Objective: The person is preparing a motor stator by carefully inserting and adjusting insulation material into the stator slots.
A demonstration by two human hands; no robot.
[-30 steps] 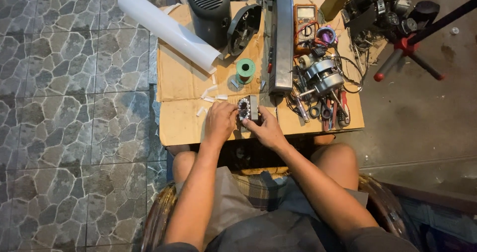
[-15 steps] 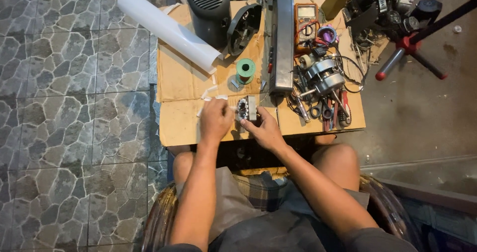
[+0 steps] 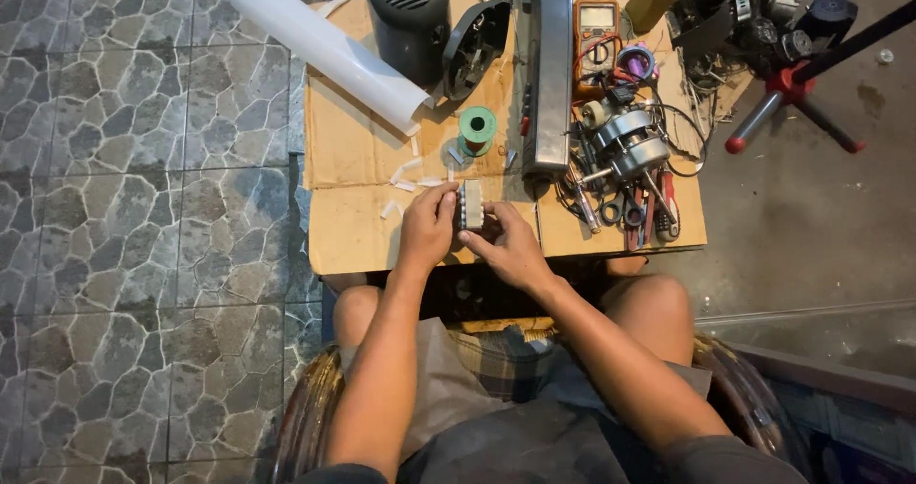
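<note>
Item: small laminated motor stator [image 3: 471,205], upright between both hands at the near edge of the cardboard-topped bench [image 3: 353,236]; left hand [image 3: 428,228] clasps its 9 o'clock side, right hand [image 3: 506,247] grips its 3 o'clock side and underside. Small white paper slips [image 3: 405,177] lie scattered at 10 o'clock, a green wire spool [image 3: 476,128] at 12, a white sheet roll [image 3: 324,47] at 11, a multimeter [image 3: 596,34] and hand tools [image 3: 634,212] at 1 to 3 o'clock. Progress, judged: slot fitting appears under way, with slips unused and no winding visible, though the slots are too small to confirm.
</note>
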